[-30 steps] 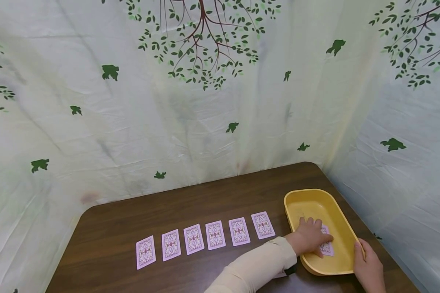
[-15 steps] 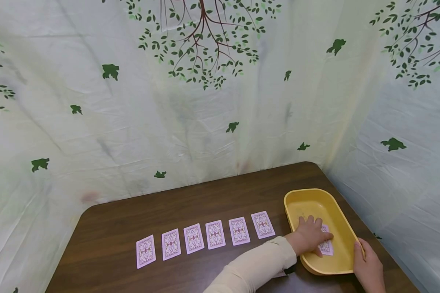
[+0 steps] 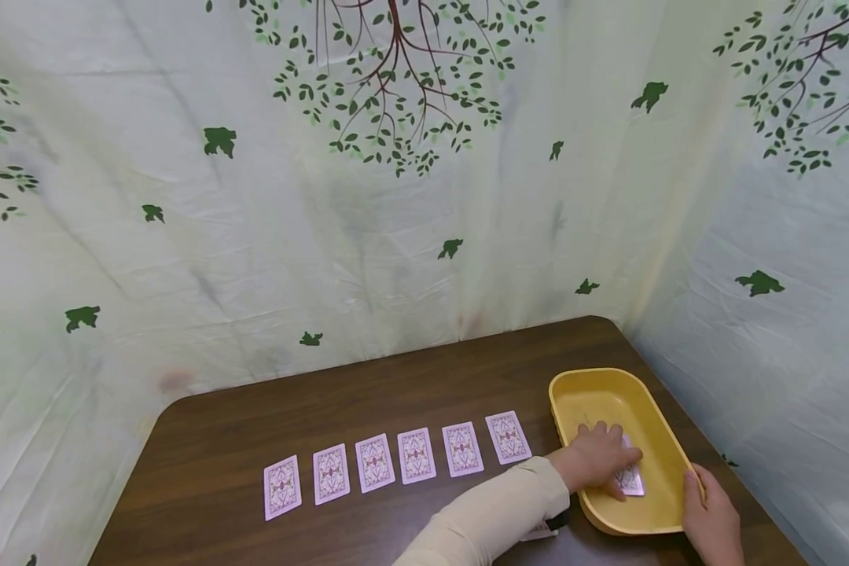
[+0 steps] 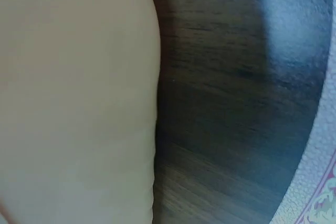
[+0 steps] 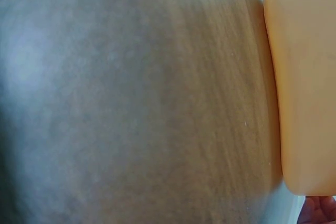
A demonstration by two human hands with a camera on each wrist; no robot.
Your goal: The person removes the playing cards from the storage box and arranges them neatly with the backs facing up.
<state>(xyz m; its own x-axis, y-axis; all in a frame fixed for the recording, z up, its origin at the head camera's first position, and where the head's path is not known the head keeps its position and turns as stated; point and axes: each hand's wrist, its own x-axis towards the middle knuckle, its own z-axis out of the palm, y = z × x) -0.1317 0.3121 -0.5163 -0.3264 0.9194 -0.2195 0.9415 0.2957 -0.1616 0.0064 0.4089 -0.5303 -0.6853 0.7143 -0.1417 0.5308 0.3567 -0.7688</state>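
In the head view a yellow tray point(image 3: 611, 377) stands at the table's right side. My left hand point(image 3: 597, 456) reaches into it, fingers spread, with thumb and forefinger on either side of a pink-patterned playing card point(image 3: 633, 481) lying on the tray floor. Part of that card is covered by the hand. My right hand point(image 3: 711, 511) grips the tray's right rim near the front corner. Fingers of a hand point(image 5: 316, 211) show at the bottom corner of the right wrist view, by the tray's outer wall point(image 5: 310, 87).
Several face-down playing cards point(image 3: 416, 456) lie in a spaced row left of the tray on the brown table point(image 3: 205, 456). Another card point(image 3: 538, 533) sits partly under the left forearm. A leaf-printed curtain point(image 3: 368, 259) hangs behind the table and to its right.
Both hands hold nearly the same place. The card under the left hand shows a slightly different edge, and the whole head view has shifted a little.
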